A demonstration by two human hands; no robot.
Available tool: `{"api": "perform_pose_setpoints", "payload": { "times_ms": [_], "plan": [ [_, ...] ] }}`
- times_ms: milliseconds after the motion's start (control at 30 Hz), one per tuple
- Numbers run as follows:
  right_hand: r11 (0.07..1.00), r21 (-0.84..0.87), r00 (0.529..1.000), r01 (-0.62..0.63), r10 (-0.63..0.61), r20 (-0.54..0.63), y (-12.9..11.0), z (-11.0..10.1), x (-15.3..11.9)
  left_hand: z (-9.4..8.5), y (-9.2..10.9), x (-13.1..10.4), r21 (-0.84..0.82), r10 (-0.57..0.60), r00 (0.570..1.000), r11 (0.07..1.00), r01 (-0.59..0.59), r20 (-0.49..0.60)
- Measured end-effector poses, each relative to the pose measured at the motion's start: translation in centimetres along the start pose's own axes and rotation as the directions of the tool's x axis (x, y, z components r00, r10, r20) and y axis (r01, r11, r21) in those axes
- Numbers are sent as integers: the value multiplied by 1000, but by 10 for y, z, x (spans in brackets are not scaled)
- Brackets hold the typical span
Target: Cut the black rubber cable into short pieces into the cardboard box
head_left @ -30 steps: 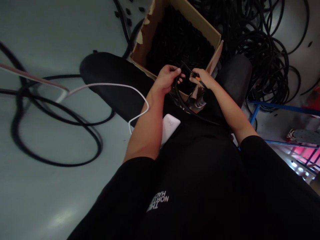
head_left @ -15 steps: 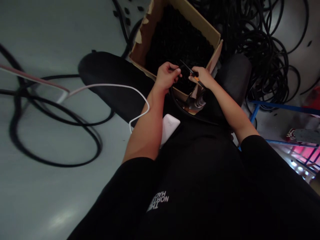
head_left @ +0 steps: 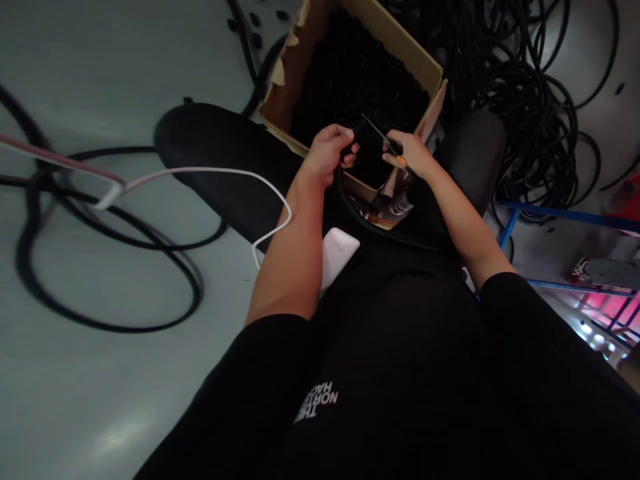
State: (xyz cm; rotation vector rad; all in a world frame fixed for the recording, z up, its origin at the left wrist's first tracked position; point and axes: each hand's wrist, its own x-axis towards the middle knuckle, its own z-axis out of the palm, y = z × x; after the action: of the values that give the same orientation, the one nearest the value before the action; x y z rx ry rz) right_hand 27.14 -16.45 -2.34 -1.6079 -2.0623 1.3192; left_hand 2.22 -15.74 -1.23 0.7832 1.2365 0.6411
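My left hand is closed, thumb and fingers pinching the end of a black rubber hose. From there the hose curves down across my lap. To its right, my right hand is wrapped around scissors with black and orange handles. Their dark blades point up and left, toward the hose end but apart from my left fingers. Both hands are over the near side of a cardboard box, which holds many short black pieces. Dark surroundings hide the exact hose tip.
A large heap of black hose lies on the floor at right, with loose loops at left. A white power bank rests on my lap; a white cable crosses my left forearm. A blue metal frame stands at right.
My left hand has shifted slightly left and turned with the hose end. My right hand has moved slightly right with the scissors, so the gap between the hands is wider.
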Motion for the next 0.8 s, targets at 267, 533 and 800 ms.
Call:
{"api": "perform_pose_setpoints", "payload": {
  "times_ms": [267, 533, 800],
  "plan": [
    [990, 135, 992, 27, -43, 117, 4, 12, 4, 9, -7, 4, -52, 13, 999, 999, -16, -51],
    [992, 128, 993, 18, -33, 112, -6, 14, 7, 17, -3, -2, 59, 76, 997, 995, -76, -2],
    [997, 70, 990, 19, -29, 138, -17, 4, 2, 21, 3, -7, 37, 79, 997, 996, -79, -22]
  ]
}}
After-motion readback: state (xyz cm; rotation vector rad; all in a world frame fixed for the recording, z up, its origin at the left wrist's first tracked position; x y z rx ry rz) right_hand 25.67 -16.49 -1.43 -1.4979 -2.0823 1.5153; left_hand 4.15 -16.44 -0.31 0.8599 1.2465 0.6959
